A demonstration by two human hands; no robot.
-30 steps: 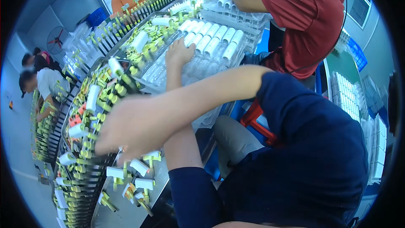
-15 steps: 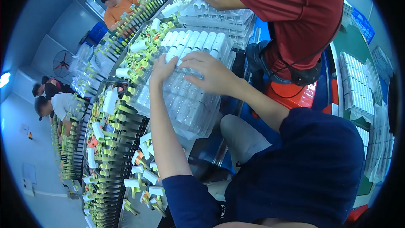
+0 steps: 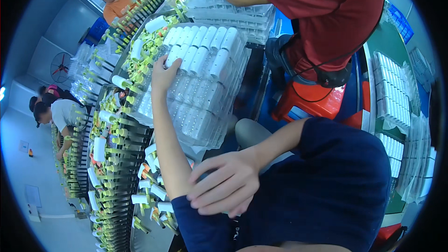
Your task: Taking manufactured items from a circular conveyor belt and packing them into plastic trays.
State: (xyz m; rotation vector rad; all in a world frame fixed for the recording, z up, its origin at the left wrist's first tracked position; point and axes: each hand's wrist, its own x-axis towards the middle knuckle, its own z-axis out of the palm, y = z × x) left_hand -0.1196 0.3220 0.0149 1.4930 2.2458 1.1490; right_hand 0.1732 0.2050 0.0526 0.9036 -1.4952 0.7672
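A clear plastic tray (image 3: 184, 107) in front of me holds rows of white plastic casings (image 3: 200, 59), with two rows filled at its far end and bare pockets nearer to me. At the left end of the second row, my left hand (image 3: 163, 77) has its thumb and fingers around a white casing (image 3: 173, 55) that sits in the tray. Drawn back over my left elbow is my right hand (image 3: 226, 182), its fingers stretched out and nothing in it. The tray lies on a stack of similar trays.
Left of the trays runs a conveyor (image 3: 112, 177) with yellow-green pegs and white parts. Loose parts lie on a surface (image 3: 144, 240) beside it. A co-worker in a red shirt (image 3: 326, 23) sits ahead on a red stool (image 3: 310, 102). More trays (image 3: 392, 93) stand at right.
My right hand has pulled back from the tray to my left elbow. The left hand stays at the tray's left side. More of the second row of casings now shows.
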